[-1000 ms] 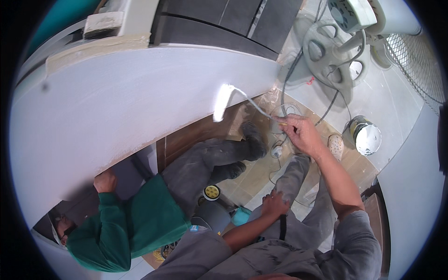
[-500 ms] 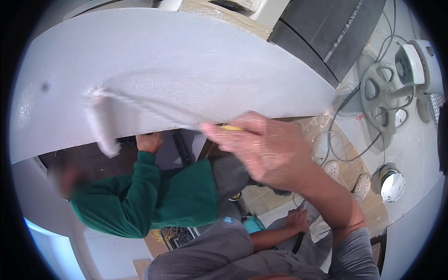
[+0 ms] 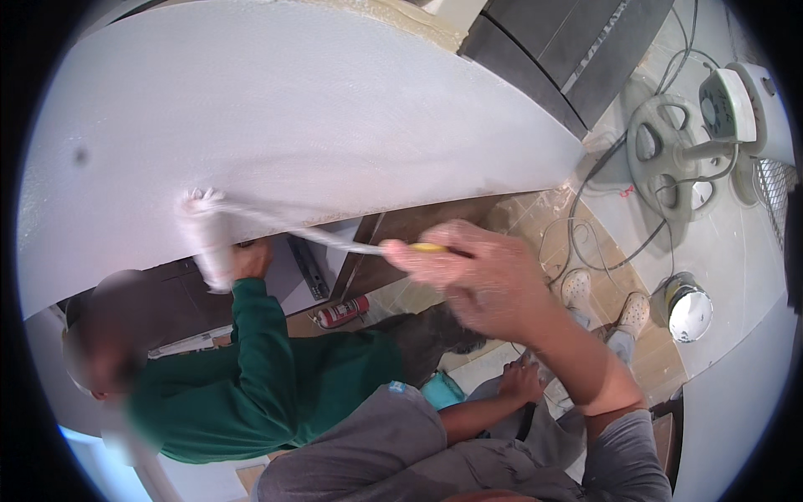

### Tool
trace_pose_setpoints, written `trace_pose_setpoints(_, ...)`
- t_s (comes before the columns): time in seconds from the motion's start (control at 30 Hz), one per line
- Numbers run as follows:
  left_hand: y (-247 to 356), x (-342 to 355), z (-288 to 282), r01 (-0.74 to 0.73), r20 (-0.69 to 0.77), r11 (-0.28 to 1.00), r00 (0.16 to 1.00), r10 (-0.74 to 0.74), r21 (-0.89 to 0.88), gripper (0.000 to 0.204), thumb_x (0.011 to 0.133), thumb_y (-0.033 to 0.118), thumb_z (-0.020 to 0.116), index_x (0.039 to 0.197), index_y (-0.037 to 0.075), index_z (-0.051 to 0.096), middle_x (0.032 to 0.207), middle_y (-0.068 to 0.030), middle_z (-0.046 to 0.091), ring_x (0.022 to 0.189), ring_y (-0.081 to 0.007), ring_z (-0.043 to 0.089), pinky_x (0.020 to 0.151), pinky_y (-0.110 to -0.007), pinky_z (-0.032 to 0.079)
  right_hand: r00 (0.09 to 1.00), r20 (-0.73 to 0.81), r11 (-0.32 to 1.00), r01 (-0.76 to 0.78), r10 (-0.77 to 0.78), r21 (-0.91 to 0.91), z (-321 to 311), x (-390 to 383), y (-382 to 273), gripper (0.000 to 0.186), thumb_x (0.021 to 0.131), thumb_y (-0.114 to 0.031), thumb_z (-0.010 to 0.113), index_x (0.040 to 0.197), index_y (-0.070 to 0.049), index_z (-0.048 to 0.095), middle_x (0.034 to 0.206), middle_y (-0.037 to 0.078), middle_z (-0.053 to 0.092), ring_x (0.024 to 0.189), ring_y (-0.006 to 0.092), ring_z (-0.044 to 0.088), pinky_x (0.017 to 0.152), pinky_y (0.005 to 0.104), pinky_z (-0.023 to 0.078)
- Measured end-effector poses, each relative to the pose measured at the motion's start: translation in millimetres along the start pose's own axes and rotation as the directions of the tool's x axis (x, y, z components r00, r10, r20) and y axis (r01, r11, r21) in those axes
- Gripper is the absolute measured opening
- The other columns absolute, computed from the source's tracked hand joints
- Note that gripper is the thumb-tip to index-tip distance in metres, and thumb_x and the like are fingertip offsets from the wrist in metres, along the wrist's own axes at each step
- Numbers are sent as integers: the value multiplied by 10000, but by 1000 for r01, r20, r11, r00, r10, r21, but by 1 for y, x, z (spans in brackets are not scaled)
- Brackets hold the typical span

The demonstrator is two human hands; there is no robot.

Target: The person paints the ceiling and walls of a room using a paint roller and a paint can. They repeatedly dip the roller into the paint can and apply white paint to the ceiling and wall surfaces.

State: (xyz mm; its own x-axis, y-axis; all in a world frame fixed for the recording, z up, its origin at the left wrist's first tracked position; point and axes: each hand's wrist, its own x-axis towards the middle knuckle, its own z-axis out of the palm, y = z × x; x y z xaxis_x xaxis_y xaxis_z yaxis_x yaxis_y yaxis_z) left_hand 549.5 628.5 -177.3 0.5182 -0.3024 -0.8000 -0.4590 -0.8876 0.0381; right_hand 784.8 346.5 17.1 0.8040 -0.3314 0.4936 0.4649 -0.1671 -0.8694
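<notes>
My right hand is closed around the yellow handle of a paint roller, in front of me and slightly blurred. The thin frame of the roller reaches left from my fist. Its white sleeve lies over the lower edge of a broad white painted surface, apparently touching it. Lower down, my left hand rests by my grey-trousered leg with its fingers extended. A dark band circles that wrist. Nothing shows in it.
Close by on the left works a person in a green sweatshirt, one hand near the roller. A red fire extinguisher lies beyond. On the right are a paint bucket, a standing fan, loose cables and pale clogs.
The roller has moved down and a little right, its sleeve tilting differently. The person in green has shifted lower, and the fire extinguisher has come into view.
</notes>
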Motion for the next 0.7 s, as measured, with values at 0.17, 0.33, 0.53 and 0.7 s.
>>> trace_pose_setpoints(0.17, 10, -1, -18, 94, 197, 993, 975, -106, 72, 603, 882, 477, 640, 1344, 90, 627, 1358, -238, 572, 1176, -441, 612, 1017, -545, 476, 954, 58, 955, -292, 295, -51, -30, -71, 43, 558, 859, -25, 698, 1347, -296, 692, 1017, 65, 687, 811, 253, 692, 659, 347, 574)
trace_pose_setpoints(0.33, 12, 0, -27, 91, 213, 990, 970, -113, 107, 601, 898, 475, 626, 1363, 95, 631, 1374, -230, 558, 1195, -430, 607, 1062, -538, 445, 904, 28, 902, -424, 427, -78, -48, -121, 93, 472, 889, -37, 712, 1324, -220, 709, 980, 106, 677, 741, 297, 658, 655, 387, 554)
trace_pose_setpoints(0.53, 16, 4, -40, 125, 299, 988, 943, -148, 94, 600, 908, 475, 621, 1398, 128, 621, 1434, -225, 524, 1249, -422, 586, 1102, -514, 414, 822, -1, 803, -557, 570, -213, -61, -176, 145, 435, 916, -58, 696, 1331, -190, 699, 939, 130, 671, 742, 332, 648, 693, 421, 539)
trace_pose_setpoints(0.7, 13, 4, -34, 98, 243, 989, 962, -123, 111, 569, 897, 463, 640, 1354, 124, 641, 1362, -201, 550, 1228, -398, 593, 1074, -519, 429, 687, -66, 641, -704, 723, -307, -64, -225, 208, 347, 971, -145, 647, 1309, -195, 705, 977, 155, 683, 877, 370, 674, 804, 463, 531)
